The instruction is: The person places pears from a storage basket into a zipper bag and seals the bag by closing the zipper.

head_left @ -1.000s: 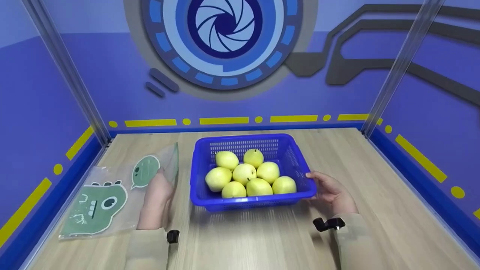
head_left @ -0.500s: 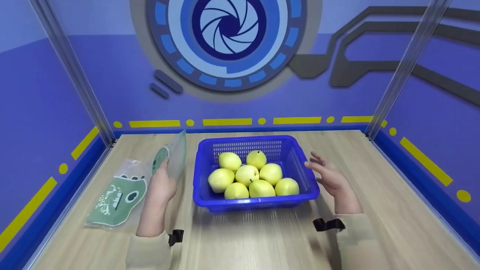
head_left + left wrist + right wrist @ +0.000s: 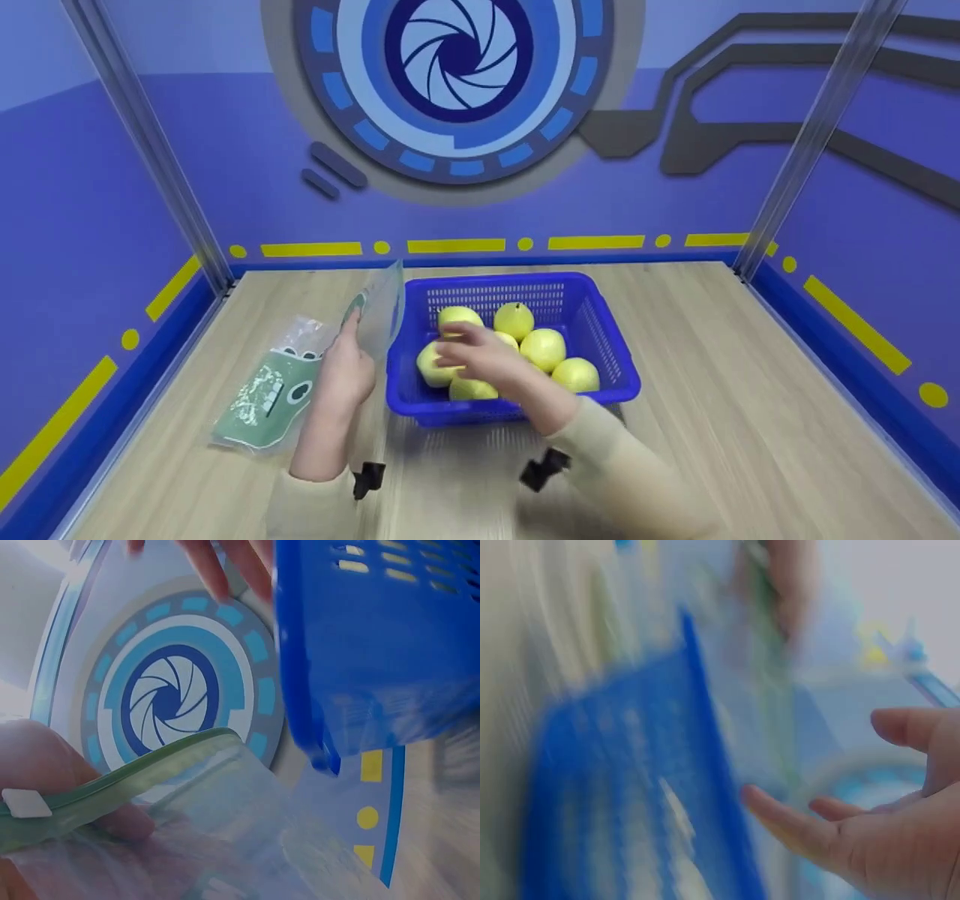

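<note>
My left hand (image 3: pixel 346 375) grips a clear zip bag (image 3: pixel 270 401) printed with a green dinosaur face. The left wrist view shows fingers at the bag's green zip edge (image 3: pixel 187 744), beside a white slider (image 3: pixel 26 803). The bag's upper part stands raised against the left side of a blue plastic basket (image 3: pixel 517 277), while the lower part lies near the table. Several yellow-green pears (image 3: pixel 543 349) sit in the basket. Above them is my right hand (image 3: pixel 487 360), fingers spread and holding nothing, hiding some of the pears. Motion blurs the right wrist view, where the hand (image 3: pixel 892 832) also appears open.
The wooden table (image 3: pixel 720 420) is enclosed by blue-purple panels (image 3: pixel 517 210) at the back and both sides. Metal posts (image 3: pixel 817 135) stand at the rear corners. A black wrist camera (image 3: pixel 545 469) sits on each sleeve.
My right hand has left the basket's right rim and swung left over the pears. My left hand has brought the bag rightward and raised its zip edge to the basket's left side.
</note>
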A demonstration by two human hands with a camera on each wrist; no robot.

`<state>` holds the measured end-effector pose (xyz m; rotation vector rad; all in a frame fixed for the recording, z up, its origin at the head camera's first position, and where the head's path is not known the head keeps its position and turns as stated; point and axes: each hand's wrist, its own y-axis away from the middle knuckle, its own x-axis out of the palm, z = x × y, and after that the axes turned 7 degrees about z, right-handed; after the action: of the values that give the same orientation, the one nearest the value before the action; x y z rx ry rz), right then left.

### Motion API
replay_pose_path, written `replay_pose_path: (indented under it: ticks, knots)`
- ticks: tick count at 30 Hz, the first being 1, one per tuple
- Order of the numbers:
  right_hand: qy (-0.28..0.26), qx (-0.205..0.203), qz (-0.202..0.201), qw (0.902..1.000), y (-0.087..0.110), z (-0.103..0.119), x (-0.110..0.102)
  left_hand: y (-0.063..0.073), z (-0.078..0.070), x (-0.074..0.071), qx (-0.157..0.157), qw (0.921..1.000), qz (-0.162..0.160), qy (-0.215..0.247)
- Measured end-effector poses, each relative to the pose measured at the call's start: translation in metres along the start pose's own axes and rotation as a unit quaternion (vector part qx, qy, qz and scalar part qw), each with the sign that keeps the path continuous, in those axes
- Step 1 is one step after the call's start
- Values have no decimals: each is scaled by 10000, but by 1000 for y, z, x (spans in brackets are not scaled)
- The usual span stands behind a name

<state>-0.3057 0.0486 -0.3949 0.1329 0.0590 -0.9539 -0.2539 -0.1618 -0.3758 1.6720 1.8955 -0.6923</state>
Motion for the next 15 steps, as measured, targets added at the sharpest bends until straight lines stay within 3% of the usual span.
replay_pose_path:
  ticks: [3, 6, 10, 15]
  knots:
    - [-774, 503, 155, 9956, -25, 3, 30, 2, -8, 2, -52, 9999, 133, -19]
    - [-1060, 636, -152, 9922, -45, 5, 46, 3, -17, 2, -98, 9992, 381, -10]
    - [-546, 557, -549, 9954, -63, 10, 49, 1, -24, 0, -75, 9979, 649, 30]
    - [319, 447, -639, 9964, -72, 13, 41, -12, -26, -6, -183, 9951, 974, -27]
